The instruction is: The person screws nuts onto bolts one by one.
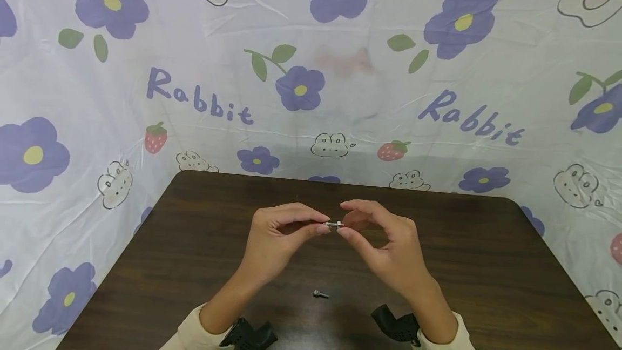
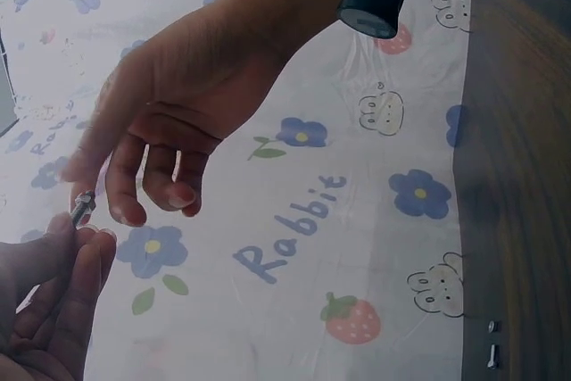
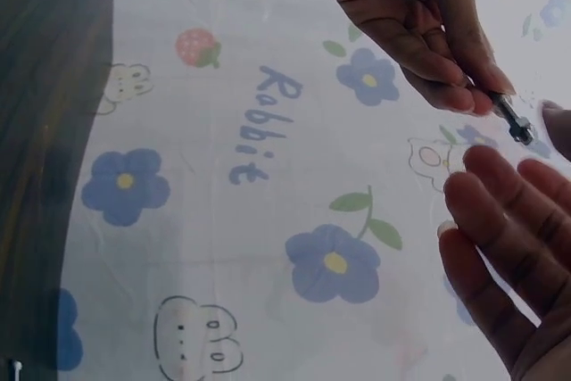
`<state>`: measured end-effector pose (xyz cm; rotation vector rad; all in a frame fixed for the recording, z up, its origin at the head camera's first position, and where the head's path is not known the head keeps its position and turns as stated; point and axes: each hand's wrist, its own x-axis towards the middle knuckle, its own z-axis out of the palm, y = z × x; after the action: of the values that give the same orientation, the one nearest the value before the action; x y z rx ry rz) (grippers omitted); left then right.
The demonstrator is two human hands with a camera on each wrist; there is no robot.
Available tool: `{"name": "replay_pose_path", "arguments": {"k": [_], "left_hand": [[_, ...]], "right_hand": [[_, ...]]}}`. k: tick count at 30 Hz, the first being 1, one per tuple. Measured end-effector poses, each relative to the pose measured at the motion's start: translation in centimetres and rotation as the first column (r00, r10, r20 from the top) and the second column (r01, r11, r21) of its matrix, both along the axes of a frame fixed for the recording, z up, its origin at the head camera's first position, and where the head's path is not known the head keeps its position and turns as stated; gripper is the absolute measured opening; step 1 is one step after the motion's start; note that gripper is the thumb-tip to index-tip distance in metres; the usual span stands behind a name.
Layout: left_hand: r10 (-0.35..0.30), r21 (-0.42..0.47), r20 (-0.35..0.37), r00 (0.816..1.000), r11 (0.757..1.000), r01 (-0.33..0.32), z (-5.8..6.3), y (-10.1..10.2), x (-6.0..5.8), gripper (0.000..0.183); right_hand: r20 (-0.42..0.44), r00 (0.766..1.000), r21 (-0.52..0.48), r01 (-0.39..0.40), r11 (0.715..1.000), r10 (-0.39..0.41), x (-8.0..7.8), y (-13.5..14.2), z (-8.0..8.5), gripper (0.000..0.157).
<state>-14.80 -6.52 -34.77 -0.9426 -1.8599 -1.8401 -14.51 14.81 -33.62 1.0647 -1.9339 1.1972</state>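
My left hand point(image 1: 279, 236) pinches a small silver bolt point(image 1: 333, 224) between thumb and fingertips, its shank pointing toward the right hand. A wider piece, like a nut, sits at the bolt's right end in the right wrist view, where the bolt point(image 3: 511, 117) sticks out of the left fingertips. Close around that end is my right hand point(image 1: 389, 242), thumb low and index finger raised apart. In the right wrist view the right hand's fingers point(image 3: 508, 256) are spread and relaxed, with the thumb right by the bolt's end.
Another small bolt point(image 1: 320, 294) lies on the dark wooden table point(image 1: 204, 263), nearer the body than the hands; the left wrist view shows a short piece point(image 2: 493, 327) beside it. Behind the table hangs a white flowered cloth point(image 1: 272, 139).
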Motion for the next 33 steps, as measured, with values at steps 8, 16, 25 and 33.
{"name": "replay_pose_path", "arguments": {"k": [8,16,25,33], "left_hand": [[-0.019,0.010,0.006,1.000,1.000,0.019,0.09,-0.04,-0.12,0.013],[-0.034,0.019,-0.004,0.999,0.999,0.035,0.04,0.05,-0.09,0.013],[-0.055,0.022,0.006,0.998,0.998,0.054,0.04,0.25,0.00,0.013],[-0.056,0.024,0.002,0.998,0.998,0.056,-0.03,0.40,0.05,0.012]], "right_hand": [[-0.066,0.997,0.021,-0.049,0.999,0.050,-0.34,0.05,0.11,0.017],[-0.054,0.998,0.026,-0.041,0.999,0.043,-0.36,-0.09,-0.04,0.013],[0.036,0.999,0.054,-0.023,0.998,0.021,-0.13,-0.06,-0.29,0.012],[0.063,0.998,0.065,-0.010,0.998,0.005,-0.12,-0.19,-0.33,0.022]]}}
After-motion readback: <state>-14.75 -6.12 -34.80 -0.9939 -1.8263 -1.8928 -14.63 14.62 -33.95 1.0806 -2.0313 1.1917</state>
